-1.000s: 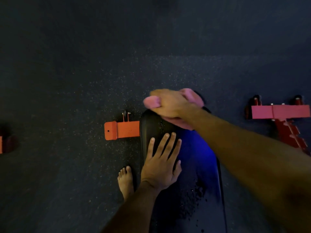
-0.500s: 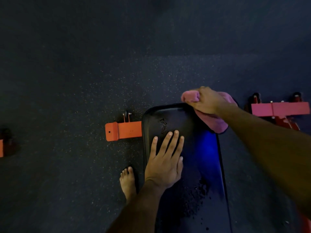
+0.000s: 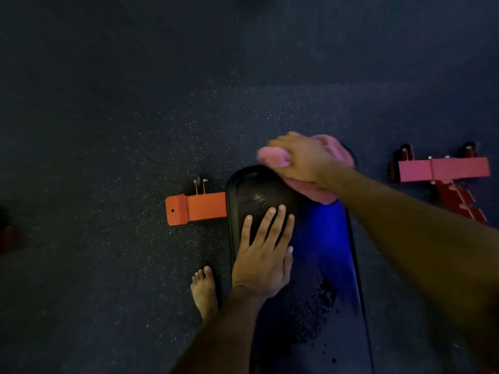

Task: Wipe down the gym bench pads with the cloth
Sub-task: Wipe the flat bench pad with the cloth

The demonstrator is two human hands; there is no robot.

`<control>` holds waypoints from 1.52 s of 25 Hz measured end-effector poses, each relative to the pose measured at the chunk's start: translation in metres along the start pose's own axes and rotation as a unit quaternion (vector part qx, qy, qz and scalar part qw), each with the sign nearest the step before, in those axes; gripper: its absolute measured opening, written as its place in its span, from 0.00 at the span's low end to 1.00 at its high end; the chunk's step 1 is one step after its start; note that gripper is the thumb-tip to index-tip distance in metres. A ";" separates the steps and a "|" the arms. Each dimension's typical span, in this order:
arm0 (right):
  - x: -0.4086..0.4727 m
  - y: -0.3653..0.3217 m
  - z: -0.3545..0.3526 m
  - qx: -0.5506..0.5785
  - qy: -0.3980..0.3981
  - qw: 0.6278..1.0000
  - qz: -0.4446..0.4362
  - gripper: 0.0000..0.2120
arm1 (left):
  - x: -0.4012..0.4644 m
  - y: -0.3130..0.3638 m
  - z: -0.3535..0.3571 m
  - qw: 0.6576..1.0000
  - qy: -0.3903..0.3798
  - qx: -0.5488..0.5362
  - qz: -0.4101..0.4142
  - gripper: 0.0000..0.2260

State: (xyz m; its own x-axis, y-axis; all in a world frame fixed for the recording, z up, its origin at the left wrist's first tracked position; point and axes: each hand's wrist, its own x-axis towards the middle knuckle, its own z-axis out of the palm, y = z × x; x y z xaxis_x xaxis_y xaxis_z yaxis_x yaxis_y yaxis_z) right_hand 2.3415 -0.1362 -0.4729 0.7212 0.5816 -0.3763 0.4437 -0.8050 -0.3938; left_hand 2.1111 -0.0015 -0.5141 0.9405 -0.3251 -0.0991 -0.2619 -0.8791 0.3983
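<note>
A black gym bench pad (image 3: 248, 190) runs from the middle of the view down to the bottom edge, with a blue sheen and wet droplets on its lower part. My right hand (image 3: 305, 160) grips a bunched pink cloth (image 3: 272, 156) and presses it on the pad's far end. My left hand (image 3: 263, 255) lies flat on the pad, fingers straight and spread, just below a small logo. The cloth hides the pad's far right corner.
An orange bench foot (image 3: 195, 207) sticks out left of the pad. A red frame with a pink crossbar (image 3: 444, 168) stands at the right. My bare left foot (image 3: 204, 290) is on the dark speckled rubber floor (image 3: 135, 130) beside the pad.
My right hand swept the cloth from the pad's far left to its far right corner, and is now back toward the middle of the far end. The left hand stayed put.
</note>
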 end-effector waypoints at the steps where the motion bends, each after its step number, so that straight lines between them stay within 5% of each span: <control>1: -0.021 0.023 -0.008 0.001 0.013 0.999 0.046 0.11 | 0.001 0.001 0.000 1.000 0.000 0.002 -0.001 0.28; 7: -0.174 0.014 0.012 0.083 0.196 0.957 0.199 0.23 | -0.001 0.003 -0.002 1.000 0.004 0.002 -0.014 0.28; 12: -0.224 -0.047 0.093 0.033 0.143 0.982 0.121 0.37 | 0.003 0.003 -0.005 1.000 0.017 0.000 -0.023 0.26; 18: -0.174 -0.030 0.086 -0.086 0.080 0.984 0.132 0.35 | -0.093 0.042 0.011 0.993 -0.013 -0.009 -0.119 0.29; 24: -0.078 -0.053 0.059 -0.089 0.162 0.969 0.164 0.34 | -0.106 0.039 0.028 0.994 0.017 -0.021 -0.103 0.29; 31: -0.281 -0.110 0.151 -0.024 0.051 0.996 0.063 0.42 | -0.108 0.037 0.029 0.986 0.070 -0.069 -0.136 0.28; 38: -0.065 -0.075 0.066 -0.028 0.135 0.976 0.168 0.36 | -0.109 0.038 0.033 0.989 0.064 -0.041 -0.124 0.28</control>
State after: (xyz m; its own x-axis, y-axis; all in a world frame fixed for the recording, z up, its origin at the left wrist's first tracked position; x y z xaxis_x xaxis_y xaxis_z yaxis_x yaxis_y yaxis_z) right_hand 2.2262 -0.1055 -0.4745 0.9415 0.2377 -0.2389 0.1810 -0.9546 -0.2364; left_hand 1.9914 -0.0113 -0.5184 0.9947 -0.0519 -0.0887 -0.0066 -0.8935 0.4490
